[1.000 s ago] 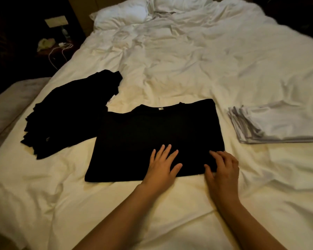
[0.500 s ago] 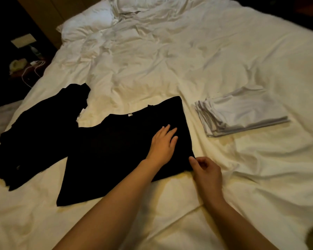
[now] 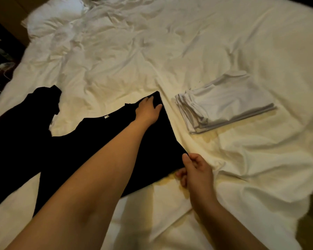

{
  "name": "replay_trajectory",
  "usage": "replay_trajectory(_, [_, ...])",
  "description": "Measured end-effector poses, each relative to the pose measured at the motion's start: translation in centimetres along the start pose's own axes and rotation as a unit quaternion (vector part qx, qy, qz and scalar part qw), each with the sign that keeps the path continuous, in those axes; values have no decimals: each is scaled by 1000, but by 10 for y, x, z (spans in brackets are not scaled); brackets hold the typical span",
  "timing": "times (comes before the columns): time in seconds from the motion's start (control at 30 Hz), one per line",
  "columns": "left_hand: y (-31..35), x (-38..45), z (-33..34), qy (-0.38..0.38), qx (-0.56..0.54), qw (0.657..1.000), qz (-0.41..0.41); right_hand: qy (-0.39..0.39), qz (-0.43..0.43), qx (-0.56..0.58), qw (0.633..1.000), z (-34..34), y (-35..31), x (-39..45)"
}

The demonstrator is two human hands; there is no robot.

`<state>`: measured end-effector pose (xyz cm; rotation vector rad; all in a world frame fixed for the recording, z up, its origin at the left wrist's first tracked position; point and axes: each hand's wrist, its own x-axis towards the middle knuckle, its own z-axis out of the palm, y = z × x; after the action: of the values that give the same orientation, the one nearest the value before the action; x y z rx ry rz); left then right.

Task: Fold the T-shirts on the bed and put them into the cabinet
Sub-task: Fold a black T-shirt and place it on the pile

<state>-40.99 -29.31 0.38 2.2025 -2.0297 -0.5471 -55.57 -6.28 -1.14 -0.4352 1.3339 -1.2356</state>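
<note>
A: Where are we w/ the shirts?
B: Far left, a heap of black T-shirts (image 3: 20, 130), soft and rumpled, prob. not folded yet. Next, the black T-shirt (image 3: 101, 150) lies flat on the bed (image 3: 126, 56), matte cotton, small white neck label, sleeves seemingly tucked in.
A: Hands?
B: Our left hand (image 3: 148, 110) grips its far right corner, fingers curled over the edge. Our right hand (image 3: 197, 170) pinches the near right corner.
A: Done so far?
B: Right side, a stack of white T-shirts (image 3: 226, 103), neat layered rectangles on the creased sheet. Cabinet isn't visible, so we judge stowing's all left.
</note>
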Motion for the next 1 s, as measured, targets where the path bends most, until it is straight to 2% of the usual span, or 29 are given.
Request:
replay_trajectory(0.1, [6, 15, -5, 7, 37, 999, -36, -39, 2, -6, 999, -1, -4, -1])
replay_trajectory(0.2, [7, 26, -11, -1, 73, 997, -38, -78, -69, -161, 981, -9, -2, 5])
replay_trajectory(0.27, [7, 32, -16, 13, 44, 999, -11, -77, -104, -217, 967, -14, -6, 9])
replay_trajectory(0.4, [9, 39, -23, 96, -121, 987, 36, -23, -145, -219, 965, -14, -11, 6])
replay_trajectory(0.47, [7, 38, -20, 85, -117, 989, 39, -14, -121, -210, 970, -13, -8, 4])
replay_trajectory(0.57, [5, 36, -14, 11, -68, 998, 14, 4, -81, -181, 980, -15, -7, 8])
replay_trajectory(0.63, [6, 37, -15, -12, -54, 998, 0, 20, -59, -150, 987, -18, -9, 10])
replay_trajectory(0.73, [8, 39, -21, 8, -89, 996, 29, 14, -38, -126, 991, -18, -12, 10])
replay_trajectory(0.9, [22, 43, -22, 70, -189, 977, 68, -16, -54, -210, 976, -15, -12, 16])
replay_trajectory(1.0, [25, 47, -21, 76, -209, 972, 70, -7, -65, -198, 978, -15, -11, 15])
